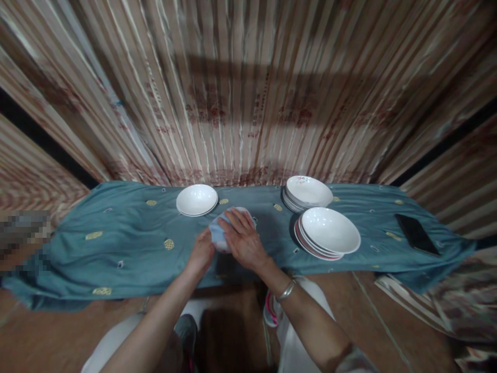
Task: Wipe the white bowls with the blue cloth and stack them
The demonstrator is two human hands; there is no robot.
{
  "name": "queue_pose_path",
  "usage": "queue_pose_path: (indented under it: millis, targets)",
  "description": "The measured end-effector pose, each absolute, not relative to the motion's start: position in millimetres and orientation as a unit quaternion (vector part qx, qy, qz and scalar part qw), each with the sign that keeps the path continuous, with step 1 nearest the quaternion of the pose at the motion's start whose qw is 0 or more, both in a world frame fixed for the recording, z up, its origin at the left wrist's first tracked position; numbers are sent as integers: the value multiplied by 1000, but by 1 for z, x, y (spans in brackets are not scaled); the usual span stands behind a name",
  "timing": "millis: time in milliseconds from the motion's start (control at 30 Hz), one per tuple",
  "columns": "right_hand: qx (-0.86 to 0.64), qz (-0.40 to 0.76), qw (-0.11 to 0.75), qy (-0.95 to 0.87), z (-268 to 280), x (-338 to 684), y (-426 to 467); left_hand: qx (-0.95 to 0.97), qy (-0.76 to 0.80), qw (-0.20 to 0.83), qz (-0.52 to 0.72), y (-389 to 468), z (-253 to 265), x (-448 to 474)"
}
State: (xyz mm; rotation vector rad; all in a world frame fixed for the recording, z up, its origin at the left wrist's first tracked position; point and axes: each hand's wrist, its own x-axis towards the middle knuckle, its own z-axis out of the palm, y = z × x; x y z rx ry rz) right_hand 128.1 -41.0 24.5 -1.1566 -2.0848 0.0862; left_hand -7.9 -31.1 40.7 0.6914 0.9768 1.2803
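Over the middle of the table, my left hand (203, 247) grips the near left side of a white bowl (222, 248) with a reddish pattern near its far rim. My right hand (245, 239) presses a light blue cloth (216, 233) against the bowl, fingers bent over it. Cloth and fingers cover most of the bowl. Just beyond my hands on the left is a short stack of white bowls (197, 199). Right of my hands stand two taller stacks, one of white bowls (308, 191) at the back and one of red-edged bowls (330, 230) closer to me.
A teal cloth with yellow motifs (147, 259) covers the long table. Toward its right end lies a black phone (416, 234). A striped curtain (248, 103) hangs right behind the table. My knees and shoes are below the near edge.
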Motion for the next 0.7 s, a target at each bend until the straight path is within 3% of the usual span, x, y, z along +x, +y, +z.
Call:
queue_pose_path:
  millis: [467, 700]
  targets:
    - [-513, 276, 559, -590, -13, 148, 6, 253, 425, 655, 571, -25, 24, -18]
    - [-533, 386, 580, -480, -33, 144, 14, 244, 420, 656, 577, -23, 19, -20]
